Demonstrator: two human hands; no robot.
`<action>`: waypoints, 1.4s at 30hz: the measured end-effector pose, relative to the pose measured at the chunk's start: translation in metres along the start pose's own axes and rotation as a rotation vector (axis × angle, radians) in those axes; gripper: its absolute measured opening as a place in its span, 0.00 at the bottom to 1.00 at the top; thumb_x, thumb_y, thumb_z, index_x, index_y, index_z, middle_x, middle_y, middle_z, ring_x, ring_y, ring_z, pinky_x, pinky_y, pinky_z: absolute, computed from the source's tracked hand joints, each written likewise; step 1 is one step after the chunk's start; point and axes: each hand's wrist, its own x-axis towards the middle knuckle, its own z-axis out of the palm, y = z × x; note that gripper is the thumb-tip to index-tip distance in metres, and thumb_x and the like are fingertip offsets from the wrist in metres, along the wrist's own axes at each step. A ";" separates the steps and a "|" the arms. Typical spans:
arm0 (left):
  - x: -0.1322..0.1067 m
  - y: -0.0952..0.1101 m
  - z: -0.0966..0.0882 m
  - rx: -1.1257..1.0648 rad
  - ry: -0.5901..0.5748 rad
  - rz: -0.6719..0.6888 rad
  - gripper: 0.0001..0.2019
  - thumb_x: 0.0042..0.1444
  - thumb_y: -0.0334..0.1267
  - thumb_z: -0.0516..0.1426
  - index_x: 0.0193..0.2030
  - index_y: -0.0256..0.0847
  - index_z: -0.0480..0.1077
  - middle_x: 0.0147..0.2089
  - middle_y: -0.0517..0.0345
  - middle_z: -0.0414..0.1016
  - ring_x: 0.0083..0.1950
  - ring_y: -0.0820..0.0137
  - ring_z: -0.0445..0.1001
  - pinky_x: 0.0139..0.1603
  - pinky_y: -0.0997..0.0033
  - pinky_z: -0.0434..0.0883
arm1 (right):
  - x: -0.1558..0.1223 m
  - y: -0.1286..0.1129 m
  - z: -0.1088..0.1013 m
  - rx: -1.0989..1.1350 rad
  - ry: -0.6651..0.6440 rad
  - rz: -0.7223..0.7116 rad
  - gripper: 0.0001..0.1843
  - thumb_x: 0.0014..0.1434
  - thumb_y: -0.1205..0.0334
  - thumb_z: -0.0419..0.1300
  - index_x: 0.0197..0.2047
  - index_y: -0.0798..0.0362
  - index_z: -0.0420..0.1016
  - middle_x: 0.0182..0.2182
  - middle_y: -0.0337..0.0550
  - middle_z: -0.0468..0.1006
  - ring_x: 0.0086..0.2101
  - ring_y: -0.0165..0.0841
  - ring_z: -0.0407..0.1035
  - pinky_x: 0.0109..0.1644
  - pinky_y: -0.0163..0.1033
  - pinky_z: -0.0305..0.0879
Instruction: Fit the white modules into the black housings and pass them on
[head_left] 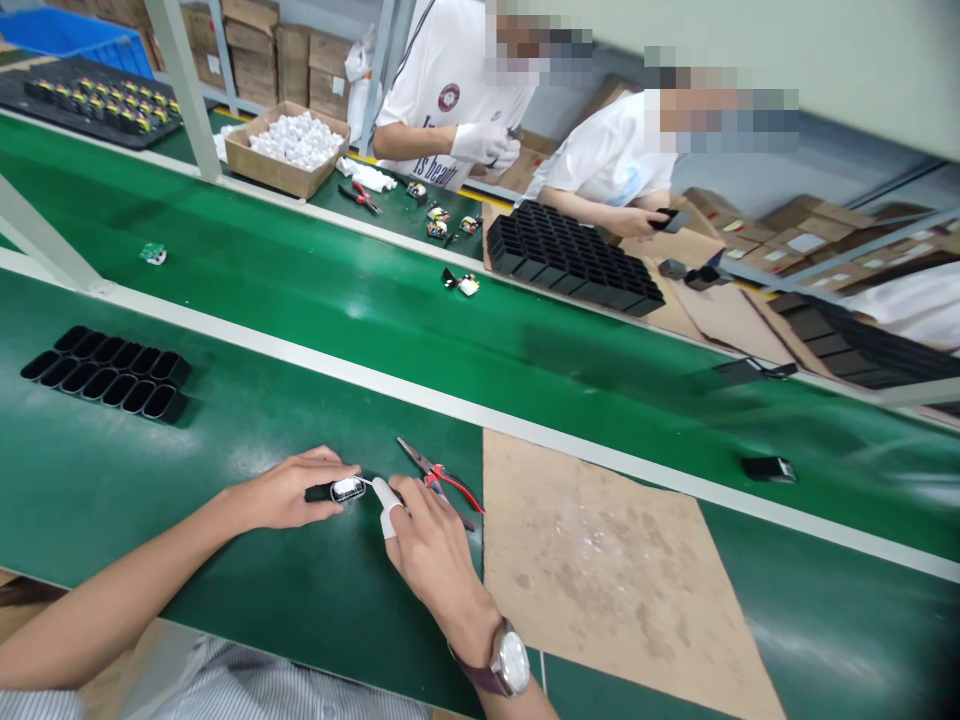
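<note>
Left hand (pixel 292 492) grips a white-filled black case (pixel 341 490); right hand (pixel 429 535) pinches something thin (pixel 366 482). Green table (pixel 259 600) spreads lower-left, cartons (pixel 251 55) upper-left.

From my distant post I count two hands, left (pixel 300 490) and right (pixel 427 545), one black case (pixel 321 493) between them, one wristwatch (pixel 511 660), one pair of pliers (pixel 432 472) and one brown sheet (pixel 600 570). Two rows of black cups (pixel 109 372) stand left. One green circuit board (pixel 153 254) rides the belt (pixel 315 290); beyond it I see three co-workers (pixel 465 90), a second pair of pliers (pixel 361 197), one blue bin (pixel 112 55) and one open box (pixel 262 172) of white pieces (pixel 296 138), too many to tally.
</note>
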 end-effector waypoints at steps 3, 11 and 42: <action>0.000 0.001 -0.001 -0.002 -0.011 -0.026 0.23 0.68 0.38 0.61 0.69 0.47 0.71 0.57 0.48 0.77 0.58 0.61 0.77 0.61 0.60 0.76 | 0.004 0.007 -0.003 0.004 -0.025 -0.034 0.15 0.59 0.79 0.53 0.39 0.53 0.78 0.46 0.50 0.78 0.40 0.40 0.72 0.42 0.46 0.72; 0.000 0.001 -0.003 -0.007 -0.013 -0.069 0.22 0.68 0.41 0.62 0.68 0.47 0.72 0.57 0.48 0.77 0.56 0.61 0.79 0.60 0.61 0.76 | 0.011 0.017 0.001 0.094 -0.018 -0.103 0.14 0.59 0.78 0.53 0.35 0.52 0.76 0.47 0.52 0.76 0.41 0.40 0.72 0.41 0.45 0.71; 0.000 -0.003 0.002 0.030 0.036 -0.020 0.20 0.65 0.35 0.63 0.64 0.42 0.73 0.53 0.49 0.78 0.51 0.63 0.80 0.54 0.66 0.78 | 0.028 0.022 -0.003 0.131 -0.060 -0.225 0.13 0.57 0.80 0.57 0.37 0.52 0.76 0.46 0.49 0.80 0.40 0.40 0.74 0.44 0.46 0.76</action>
